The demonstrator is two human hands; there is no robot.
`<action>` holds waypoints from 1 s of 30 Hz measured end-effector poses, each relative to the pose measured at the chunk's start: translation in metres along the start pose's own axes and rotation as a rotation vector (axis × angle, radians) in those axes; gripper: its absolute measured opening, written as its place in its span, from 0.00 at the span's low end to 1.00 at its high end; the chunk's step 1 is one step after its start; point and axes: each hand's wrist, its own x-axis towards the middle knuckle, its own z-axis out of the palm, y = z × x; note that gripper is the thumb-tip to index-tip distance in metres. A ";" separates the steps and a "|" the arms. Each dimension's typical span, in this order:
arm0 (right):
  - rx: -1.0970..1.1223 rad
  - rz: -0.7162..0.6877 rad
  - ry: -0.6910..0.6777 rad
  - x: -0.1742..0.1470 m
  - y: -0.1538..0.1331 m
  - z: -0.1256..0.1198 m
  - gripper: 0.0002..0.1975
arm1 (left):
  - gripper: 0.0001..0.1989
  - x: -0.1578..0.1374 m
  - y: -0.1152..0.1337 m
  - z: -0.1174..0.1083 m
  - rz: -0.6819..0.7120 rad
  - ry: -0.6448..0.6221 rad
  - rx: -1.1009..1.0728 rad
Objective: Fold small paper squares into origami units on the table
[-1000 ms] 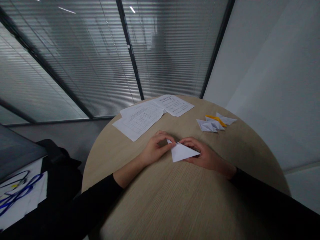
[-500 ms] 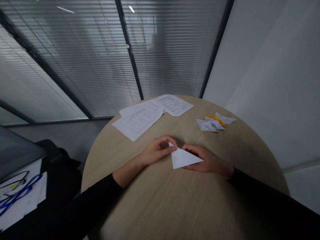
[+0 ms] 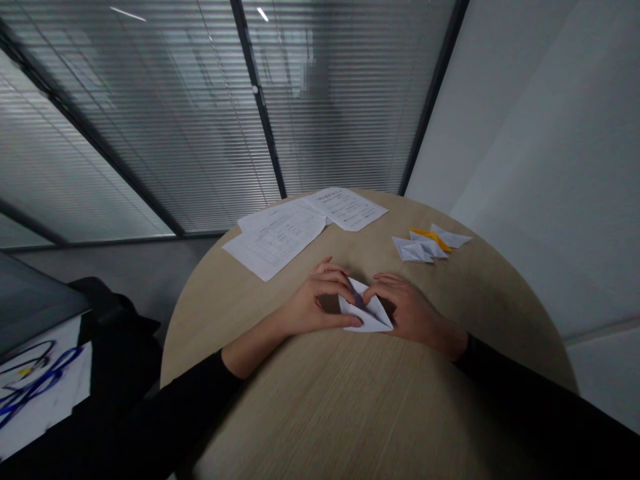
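A folded piece of white paper [image 3: 373,321] is between my two hands, low over the round wooden table [image 3: 320,407]. Its layers are spread, so a pocket shows in the middle. My left hand [image 3: 317,300] grips the left side, with the thumb on the near layer and the fingers at the far layer. My right hand [image 3: 407,307] holds the right side, its index finger reaching into the opening. The right thumb is mostly hidden.
Printed sheets [image 3: 285,237] lie at the table's far left edge. Several folded paper pieces [image 3: 420,250], white with a yellow one [image 3: 431,236], lie at the far right. Blue cables [image 3: 40,387] rest on papers at the lower left. Blinds and a wall stand beyond.
The folded paper, a flat triangle before, is now opened out with a pocket showing. My left fingers have spread across it, and my right index finger has moved into the fold.
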 end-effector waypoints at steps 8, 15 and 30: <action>-0.009 0.020 -0.005 -0.001 -0.002 -0.018 0.24 | 0.08 0.000 0.003 -0.011 0.016 0.029 -0.012; 0.041 0.119 0.180 -0.001 0.007 -0.014 0.15 | 0.10 -0.001 0.005 -0.007 -0.078 0.149 -0.088; 0.328 0.410 0.087 0.002 0.005 0.004 0.08 | 0.18 -0.006 -0.014 0.017 -0.368 0.075 -0.258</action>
